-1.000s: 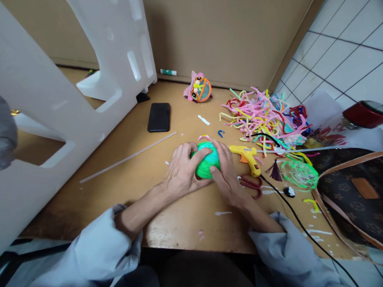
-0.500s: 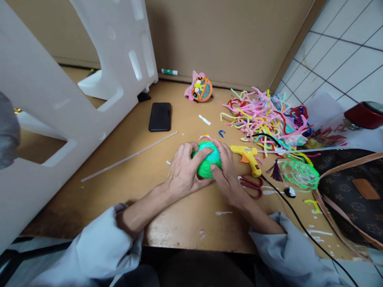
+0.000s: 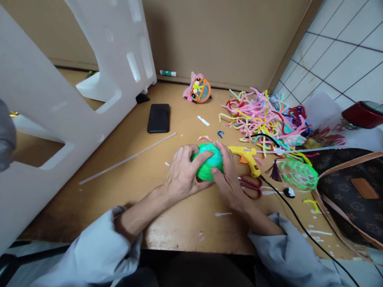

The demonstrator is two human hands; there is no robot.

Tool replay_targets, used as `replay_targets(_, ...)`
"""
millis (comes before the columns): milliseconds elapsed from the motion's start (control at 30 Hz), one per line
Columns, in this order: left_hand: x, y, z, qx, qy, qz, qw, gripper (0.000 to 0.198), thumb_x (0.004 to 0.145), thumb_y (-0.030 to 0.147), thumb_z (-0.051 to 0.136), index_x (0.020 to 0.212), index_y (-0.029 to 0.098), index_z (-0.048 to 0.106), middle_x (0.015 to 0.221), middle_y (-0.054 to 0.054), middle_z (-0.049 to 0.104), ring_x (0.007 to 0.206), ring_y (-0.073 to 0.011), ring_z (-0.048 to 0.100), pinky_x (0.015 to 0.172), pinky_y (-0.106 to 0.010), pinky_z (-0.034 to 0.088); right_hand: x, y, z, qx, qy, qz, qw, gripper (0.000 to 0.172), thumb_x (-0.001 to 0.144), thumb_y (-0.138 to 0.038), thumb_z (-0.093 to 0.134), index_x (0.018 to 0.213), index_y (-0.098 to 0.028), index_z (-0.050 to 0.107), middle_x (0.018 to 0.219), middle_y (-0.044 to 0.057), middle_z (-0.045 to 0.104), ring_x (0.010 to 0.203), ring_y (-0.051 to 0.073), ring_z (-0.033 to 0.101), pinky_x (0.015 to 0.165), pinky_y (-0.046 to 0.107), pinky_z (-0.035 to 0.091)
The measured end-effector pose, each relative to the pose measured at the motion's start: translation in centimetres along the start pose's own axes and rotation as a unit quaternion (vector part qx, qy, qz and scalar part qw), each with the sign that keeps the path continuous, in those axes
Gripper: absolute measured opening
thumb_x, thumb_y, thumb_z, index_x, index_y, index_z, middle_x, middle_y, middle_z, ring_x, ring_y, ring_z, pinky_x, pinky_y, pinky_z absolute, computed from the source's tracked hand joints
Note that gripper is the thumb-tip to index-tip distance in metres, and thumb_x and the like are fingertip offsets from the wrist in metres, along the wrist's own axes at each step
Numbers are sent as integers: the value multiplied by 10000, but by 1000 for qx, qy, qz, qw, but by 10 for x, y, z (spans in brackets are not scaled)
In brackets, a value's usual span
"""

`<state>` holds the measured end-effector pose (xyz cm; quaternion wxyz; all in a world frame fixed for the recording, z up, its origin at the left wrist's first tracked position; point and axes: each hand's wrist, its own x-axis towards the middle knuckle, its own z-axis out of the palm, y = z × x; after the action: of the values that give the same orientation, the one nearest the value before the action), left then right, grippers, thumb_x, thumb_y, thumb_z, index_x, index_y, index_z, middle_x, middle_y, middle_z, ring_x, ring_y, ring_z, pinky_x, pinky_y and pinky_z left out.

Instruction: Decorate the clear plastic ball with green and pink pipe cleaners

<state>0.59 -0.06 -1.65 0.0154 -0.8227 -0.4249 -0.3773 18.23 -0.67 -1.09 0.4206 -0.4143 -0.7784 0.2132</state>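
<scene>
A rounded green and turquoise piece (image 3: 207, 164), coiled from what looks like pipe cleaners, sits between my two hands. My left hand (image 3: 183, 170) wraps its left side, thumb across the top. Around its right side curve the fingers of my right hand (image 3: 228, 174), with the thumb pressed on the front. Its underside is hidden. Just right of my right hand lie a yellow hot glue gun (image 3: 248, 156) with a glue stick in its back and red-handled scissors (image 3: 252, 186), partly covered by the hand.
Behind are a pile of pipe cleaners (image 3: 265, 117), a small owl-like craft figure (image 3: 198, 89) and a black phone (image 3: 158, 118). A clear glue stick (image 3: 127, 158) lies left. A green coiled disc (image 3: 299, 174), brown bag (image 3: 351, 197) and black cord (image 3: 297, 220) are right; a white plastic panel (image 3: 119, 43) stands left.
Both hands stay around the green piece. Slightly more of its front and turquoise top shows now, and the whole view has shifted a little.
</scene>
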Motion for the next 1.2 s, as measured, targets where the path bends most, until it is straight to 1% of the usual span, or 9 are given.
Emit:
replay_targets(100,0,-2,1,3,15,11,1000,622,790,523,714,1322,257,531,1108,-101,482,967,-252,483,810,-401,472,0,-2,-3,28,12,6,1000,579,976,-313,403,1537,-249,272,1553,104,428,1448,267,393,1195,537,361)
replay_targets(300,-2,-3,2,0,20,2,1000,683,782,564,722,1347,255,496,1138,-108,485,1007,-264,501,832,-418,487,2,-5,-8,27,15,1,1000,471,965,-269,411,1434,-232,422,1489,120,491,1382,269,463,1166,541,395)
replay_targets(400,-3,-2,2,-3,24,-3,1000,721,774,569,735,1367,264,462,1144,-103,490,1009,-260,512,835,-415,494,1,-5,-8,28,15,3,999,470,965,-263,418,1434,-225,415,1489,127,489,1377,268,464,1160,540,399)
replay_targets(533,-2,-1,2,-11,33,-5,999,766,772,563,745,1391,237,433,1167,-120,507,1033,-270,521,851,-415,496,1,-4,-7,41,20,4,999,485,966,-252,425,1449,-220,390,1500,123,480,1382,259,457,1160,521,401)
replay_targets(633,-1,-1,1,-15,26,-9,1000,822,770,550,751,1431,217,396,1193,-138,515,1066,-285,521,874,-428,494,1,-4,-6,53,27,-4,998,493,967,-250,437,1456,-227,383,1500,111,485,1383,256,454,1169,515,389)
replay_targets(767,0,0,-1,-8,21,-3,1000,845,788,570,726,1466,217,364,1179,-136,512,1040,-279,518,860,-423,496,1,-3,-5,63,33,-3,997,492,970,-253,440,1458,-240,384,1500,101,490,1378,260,458,1174,518,380)
replay_targets(967,0,-1,0,4,22,16,1000,775,808,567,709,1450,244,419,1121,-109,490,980,-252,501,822,-393,484,1,-3,-6,67,36,3,997,492,973,-263,426,1463,-246,381,1506,108,483,1380,266,463,1158,524,402)
replay_targets(1100,0,-2,0,11,16,19,1000,706,799,573,710,1391,259,488,1115,-104,479,986,-254,495,822,-399,478,2,-5,-8,68,49,7,996,473,980,-281,430,1449,-239,395,1476,109,512,1368,263,478,1161,512,402)
replay_targets(1200,0,-3,0,8,17,21,1000,663,785,572,717,1337,250,541,1114,-105,482,974,-253,494,803,-393,474,2,-7,-9,69,42,20,997,464,980,-273,430,1441,-231,404,1466,112,523,1360,262,488,1155,503,409)
